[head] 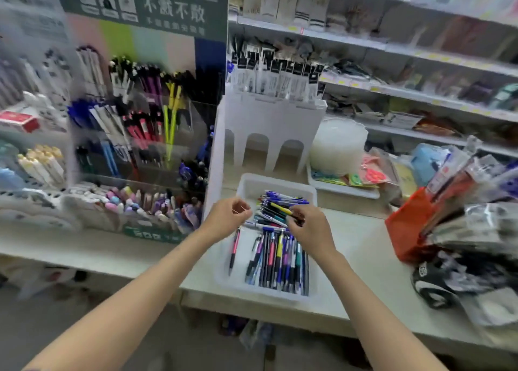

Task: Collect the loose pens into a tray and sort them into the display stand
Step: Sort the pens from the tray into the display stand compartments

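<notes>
Pens (277,258) lie in a white tray (280,184) on the counter (361,247), just right of the display stand (140,123). The right hand (308,226) pinches a yellow-black pen (280,209) above the pile. The left hand (227,216) hovers over the tray's left edge with curled fingers; whether it holds something, one cannot tell.

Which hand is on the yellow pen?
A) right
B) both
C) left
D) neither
A: the right hand pinches the yellow pen over the tray, while the left hand is apart from it, off to the left.
</notes>
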